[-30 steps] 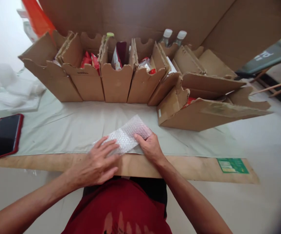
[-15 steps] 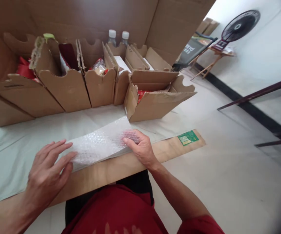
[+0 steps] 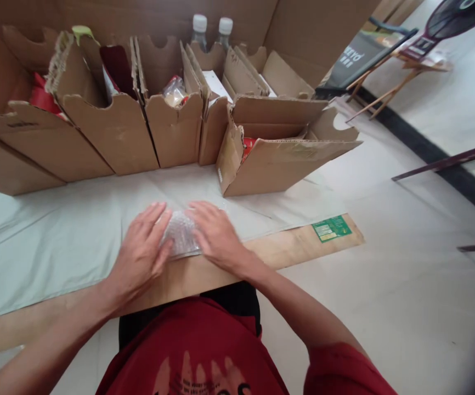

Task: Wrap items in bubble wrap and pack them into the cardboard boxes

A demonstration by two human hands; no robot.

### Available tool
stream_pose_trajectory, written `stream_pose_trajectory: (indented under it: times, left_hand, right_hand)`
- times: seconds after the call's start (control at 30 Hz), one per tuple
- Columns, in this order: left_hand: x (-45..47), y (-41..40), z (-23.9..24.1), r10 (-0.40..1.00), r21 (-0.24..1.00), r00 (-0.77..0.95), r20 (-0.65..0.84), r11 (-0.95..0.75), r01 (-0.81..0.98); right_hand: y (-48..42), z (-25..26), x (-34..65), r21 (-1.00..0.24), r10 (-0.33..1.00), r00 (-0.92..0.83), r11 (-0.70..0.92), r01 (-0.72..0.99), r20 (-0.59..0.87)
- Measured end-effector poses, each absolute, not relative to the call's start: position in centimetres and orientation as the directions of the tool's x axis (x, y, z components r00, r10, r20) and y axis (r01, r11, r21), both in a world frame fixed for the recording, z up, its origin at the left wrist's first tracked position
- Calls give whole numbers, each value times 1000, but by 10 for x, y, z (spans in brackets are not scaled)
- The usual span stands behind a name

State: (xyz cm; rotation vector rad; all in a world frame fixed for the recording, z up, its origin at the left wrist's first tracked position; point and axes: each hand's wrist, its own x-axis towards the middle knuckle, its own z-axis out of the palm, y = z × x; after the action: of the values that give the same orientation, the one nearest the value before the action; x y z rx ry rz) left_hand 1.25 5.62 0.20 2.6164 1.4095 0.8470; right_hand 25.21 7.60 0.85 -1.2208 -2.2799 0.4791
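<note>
A small bundle of clear bubble wrap (image 3: 180,236) lies on the pale green sheet (image 3: 56,241) near the table's front edge. My left hand (image 3: 141,252) presses on its left side with the fingers laid flat and spread. My right hand (image 3: 215,236) covers its right side, fingers curved over the wrap. Only the middle strip of the wrap shows between the two hands. What is inside the wrap is hidden.
A row of open cardboard boxes (image 3: 118,126) with red packets stands behind the sheet. A tipped box (image 3: 278,159) lies at the right. Two capped bottles (image 3: 208,30) stand at the back. A green label (image 3: 331,228) sits on the wooden table edge (image 3: 299,247).
The bubble wrap was a long flat sheet; it is now gathered into a short bundle. My left hand moved right onto it, and both hands came close together.
</note>
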Motion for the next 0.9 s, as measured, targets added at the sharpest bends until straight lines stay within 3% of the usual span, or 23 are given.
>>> stream_pose_trajectory:
  times: [0.13, 0.27, 0.4, 0.5, 0.63, 0.77, 0.9]
  left_hand:
    - [18, 59, -30, 849, 157, 479, 224, -517, 842]
    - [5, 51, -32, 889, 90, 446, 106, -455, 886]
    - [-2, 47, -29, 882, 127, 457, 118, -470, 873]
    - [-10, 54, -22, 874, 186, 453, 179, -482, 856]
    - [-17, 76, -1, 925, 213, 346, 156, -373, 903]
    - [-14, 96, 9, 945, 190, 325, 47, -328, 925]
    - [-13, 101, 16, 926, 264, 374, 47, -373, 890]
  right_hand:
    - [89, -13, 217, -383, 748, -651, 642, 664, 127]
    - [75, -19, 260, -302, 802, -594, 582, 755, 62]
    - [57, -11, 323, -257, 900, -435, 427, 867, 28]
    - [54, -3, 345, -279, 941, -318, 339, 899, 116]
    - [74, 8, 327, -302, 907, -371, 416, 858, 199]
    - [103, 13, 291, -252, 901, -430, 430, 867, 57]
    - [110, 22, 284, -224, 913, -408, 397, 890, -3]
